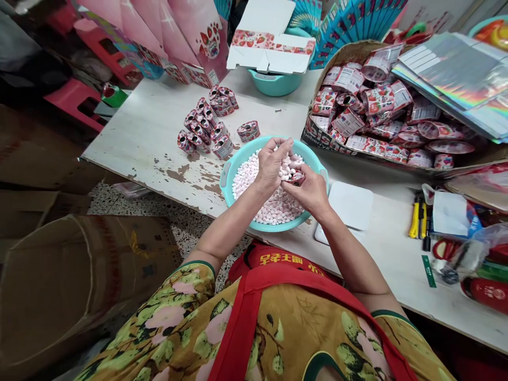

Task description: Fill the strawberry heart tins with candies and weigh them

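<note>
Now the fingers of the right hand [313, 191] grip a red pack [297, 179] over the blue tub [278, 228]; I can't tell whether the left hand [271, 165] holds anything. Tipping could spill white balls [278, 212], and a bump could topple the bunched packs [203, 126] beyond.

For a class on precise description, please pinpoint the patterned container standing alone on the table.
On the white table, find the turquoise bowl of pale pellets. Just beyond its far-left rim sits a small red-patterned container. Unlike the similar containers clustered to its left, it stands alone.
</note>
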Demonstrator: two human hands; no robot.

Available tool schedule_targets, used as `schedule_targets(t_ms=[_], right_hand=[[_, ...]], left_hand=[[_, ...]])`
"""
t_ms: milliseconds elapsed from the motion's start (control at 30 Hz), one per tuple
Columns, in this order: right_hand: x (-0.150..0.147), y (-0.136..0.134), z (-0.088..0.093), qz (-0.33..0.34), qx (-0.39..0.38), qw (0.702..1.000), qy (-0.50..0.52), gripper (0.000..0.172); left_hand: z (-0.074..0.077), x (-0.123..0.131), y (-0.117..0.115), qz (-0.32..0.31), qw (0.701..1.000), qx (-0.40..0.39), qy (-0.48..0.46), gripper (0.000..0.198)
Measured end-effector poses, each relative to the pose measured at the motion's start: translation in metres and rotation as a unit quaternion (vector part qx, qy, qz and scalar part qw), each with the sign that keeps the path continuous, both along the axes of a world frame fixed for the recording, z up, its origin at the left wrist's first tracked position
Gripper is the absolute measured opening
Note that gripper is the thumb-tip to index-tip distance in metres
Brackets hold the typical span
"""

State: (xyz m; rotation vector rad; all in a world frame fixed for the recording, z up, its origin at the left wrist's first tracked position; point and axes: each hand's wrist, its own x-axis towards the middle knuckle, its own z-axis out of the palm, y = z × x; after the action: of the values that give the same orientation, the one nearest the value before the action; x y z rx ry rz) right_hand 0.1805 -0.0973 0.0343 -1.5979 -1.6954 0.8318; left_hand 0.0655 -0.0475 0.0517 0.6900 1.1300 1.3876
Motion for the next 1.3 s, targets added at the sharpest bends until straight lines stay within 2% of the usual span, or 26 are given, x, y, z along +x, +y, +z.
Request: schedule_targets(t_ms=[133, 367, 767, 1067, 1200, 1300], right_hand=[[0.001, 0.000, 0.001, 0.008, -0.001, 1.000, 0.002, 0.036], [0.003, -0.001, -0.005, 0.016, 0.020, 0.997, 0.069, 0.033], [-0.002, -0.002, -0.011, 0.016, 0.035, 0.982, 0.184, 0.037], [-0.002, 0.002, -0.017, 0.013, 0.023, 0.977, 0.211, 0.033], [0.001, 0.005, -0.020, 0.013, 0.010, 0.968, 0.252, 0.040], [0.020, -0.003, -0.018, 0.002, -0.001, 0.957, 0.291, 0.048]], left_hand=[[0.001, 0.002, -0.001, -0.004, 1.000, 0.004, -0.001, 0.037], [0.007, 0.004, -0.004, -0.001, 1.000, 0.023, 0.008, 0.032], [0.017, 0.007, -0.011, 0.003, 0.996, 0.085, 0.013, 0.035], [0.025, 0.013, -0.014, -0.036, 0.999, 0.037, -0.018, 0.035], [0.031, 0.003, -0.006, -0.003, 0.998, 0.048, -0.047, 0.029], [0.023, -0.021, 0.003, 0.037, 0.998, 0.057, -0.001, 0.023]])
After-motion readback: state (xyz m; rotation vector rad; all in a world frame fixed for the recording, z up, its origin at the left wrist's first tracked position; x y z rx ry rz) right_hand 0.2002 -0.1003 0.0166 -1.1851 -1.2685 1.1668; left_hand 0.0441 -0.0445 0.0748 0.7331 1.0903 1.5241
